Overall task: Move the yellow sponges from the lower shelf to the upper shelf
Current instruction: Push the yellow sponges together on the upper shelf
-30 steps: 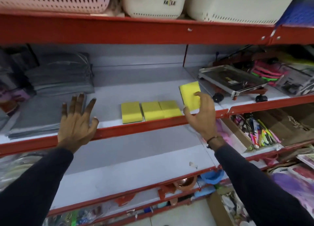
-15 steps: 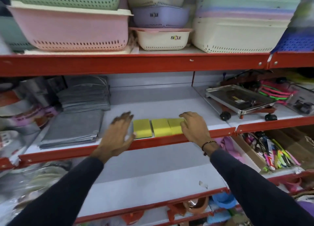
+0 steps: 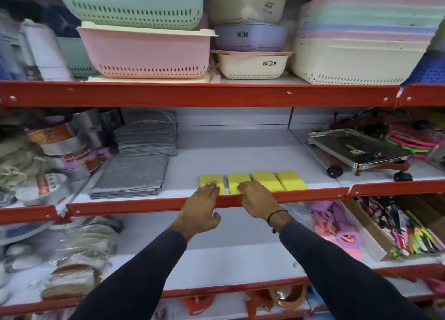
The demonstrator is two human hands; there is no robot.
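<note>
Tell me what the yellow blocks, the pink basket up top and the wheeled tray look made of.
Yellow sponges: likely soft foam, matte, with flat colour and no shine. Pink basket: moulded plastic, smooth and slightly glossy, with rows of slotted holes. Wheeled tray: probably stainless steel, shiny and reflective, on a red frame with black wheels that may be plastic or rubber.

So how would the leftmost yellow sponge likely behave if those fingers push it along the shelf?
The leftmost yellow sponge looks like a low, flat foam block, so it would probably slide rather than tip or roll. It is likely light and may squash under the left hand fingers resting on it.
</note>
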